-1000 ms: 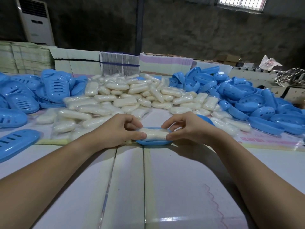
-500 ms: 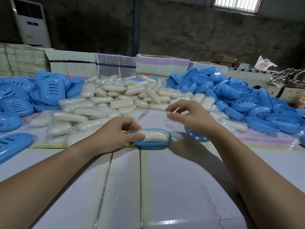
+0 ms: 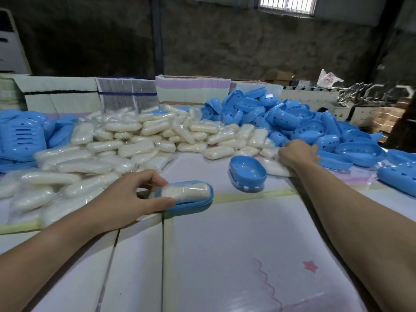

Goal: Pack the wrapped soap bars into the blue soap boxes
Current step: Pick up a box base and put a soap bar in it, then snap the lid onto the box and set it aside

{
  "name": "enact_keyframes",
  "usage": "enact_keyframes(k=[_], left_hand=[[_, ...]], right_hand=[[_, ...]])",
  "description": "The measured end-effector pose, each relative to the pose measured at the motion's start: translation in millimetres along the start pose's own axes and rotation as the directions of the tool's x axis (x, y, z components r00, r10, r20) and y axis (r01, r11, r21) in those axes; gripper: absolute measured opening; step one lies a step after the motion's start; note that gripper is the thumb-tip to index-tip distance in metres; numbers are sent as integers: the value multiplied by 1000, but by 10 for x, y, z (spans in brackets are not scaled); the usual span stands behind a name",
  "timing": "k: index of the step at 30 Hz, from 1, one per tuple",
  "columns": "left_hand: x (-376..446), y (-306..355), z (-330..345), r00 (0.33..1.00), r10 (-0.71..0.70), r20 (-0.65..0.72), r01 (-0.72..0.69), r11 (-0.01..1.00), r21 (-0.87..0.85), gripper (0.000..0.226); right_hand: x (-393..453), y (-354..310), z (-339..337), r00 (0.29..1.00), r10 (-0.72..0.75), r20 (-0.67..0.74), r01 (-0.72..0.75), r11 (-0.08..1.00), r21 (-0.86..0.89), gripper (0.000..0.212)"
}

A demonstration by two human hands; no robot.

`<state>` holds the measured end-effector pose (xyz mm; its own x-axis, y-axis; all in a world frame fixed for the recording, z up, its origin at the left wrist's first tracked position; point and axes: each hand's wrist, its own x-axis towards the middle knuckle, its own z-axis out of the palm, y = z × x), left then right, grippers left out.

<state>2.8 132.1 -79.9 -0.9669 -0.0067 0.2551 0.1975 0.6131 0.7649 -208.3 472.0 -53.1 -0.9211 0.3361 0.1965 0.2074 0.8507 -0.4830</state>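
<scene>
Left hand (image 3: 126, 199) pinches soap (image 3: 184, 191) and box (image 3: 191, 204) end, thumb and finger. Right hand (image 3: 297, 154) curled on blue pile (image 3: 315, 122), table (image 3: 225, 255) right edge; grip can't tell.

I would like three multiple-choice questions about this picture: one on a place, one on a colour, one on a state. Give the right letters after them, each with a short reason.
1. Where does the wrapped white soap bar nearest the person lie?
A. in a shallow blue oval plastic box half
B. on a cardboard stack
C. in the right hand

2. What colour is the empty oval plastic tray with holes standing alone by the right forearm?
A. white
B. blue
C. green

3. What is the left hand doing?
A. lying flat on the white table
B. holding the end of the filled box half
C. hanging in the air

Answers: 1 A, the bar sits within the blue rim; 2 B, the same blue as the heap behind; 3 B, thumb and fingers close on the box's left end.
</scene>
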Motion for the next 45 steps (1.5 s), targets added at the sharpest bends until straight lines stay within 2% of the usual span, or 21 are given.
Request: enact_keyframes(k=[3,5,8,13,15,17,19,21,22,24,26,27,29,32,35,38,41,43,45], left_hand=[[11,-7,18,1000,4,1,-4,1000,-17,46],[10,-8,19,1000,1,8,-1,1000,-20,46],[16,-26,17,1000,10,3,-10,1000,-14,48],[19,-45,18,1000,20,20,-19,999,-28,49],[18,-49,23,1000,10,20,-9,999,-40,50],[16,-45,23,1000,1,19,0,999,-51,50],[12,-32,26,1000,5,26,-4,999,-49,50],[10,-27,31,1000,9,23,-7,998,-55,50],[14,-30,31,1000,15,12,-14,998,-58,51],[12,-34,26,1000,17,-4,-17,997,-70,59],[11,-37,25,1000,21,0,-21,997,-72,63],[14,-44,21,1000,26,1,-25,998,-62,63],[20,-52,13,1000,15,-2,-15,999,-47,62],[32,-56,17,1000,3,-6,-3,998,-68,63],[28,-51,17,1000,13,-1,-13,997,-72,66],[19,-49,3,999,38,20,-36,998,-60,69],[24,-45,-15,997,50,50,-48,998,-36,69],[26,-47,-25,996,50,69,-48,998,-26,68],[30,-48,-29,994,53,100,-51,999,-16,66]], right_hand=[[37,31,20,1000,-18,0,18,1000,-4,18],[19,15,28,991,-119,-52,119,993,-14,19],[-45,-78,-8,940,-309,-141,311,950,-12,29],[-289,-369,-77,752,-622,-219,616,781,-104,20],[-485,-515,-135,656,-708,-262,726,686,-34,16],[-714,-664,-192,601,-743,-293,795,592,129,29],[-941,-819,-263,670,-703,-238,722,542,430,39],[-1169,-961,-318,743,-666,-62,492,481,725,51],[-1266,-1007,-315,742,-670,31,360,436,825,58],[-1406,-1030,-253,694,-695,186,143,386,911,65],[-1504,-975,-179,621,-716,320,28,428,903,63],[-1535,-948,-140,600,-707,374,30,487,873,58],[-1566,-917,-81,625,-660,418,127,614,779,50],[-1554,-917,-38,676,-650,347,313,680,663,48],[-1569,-893,-40,658,-690,301,443,678,586,37],[-1592,-862,-39,584,-755,298,532,633,562,39],[-1599,-826,-69,470,-844,257,646,528,551,52],[-1616,-809,-98,367,-879,304,687,477,548,54],[-1627,-794,-98,331,-877,349,709,475,520,54]])
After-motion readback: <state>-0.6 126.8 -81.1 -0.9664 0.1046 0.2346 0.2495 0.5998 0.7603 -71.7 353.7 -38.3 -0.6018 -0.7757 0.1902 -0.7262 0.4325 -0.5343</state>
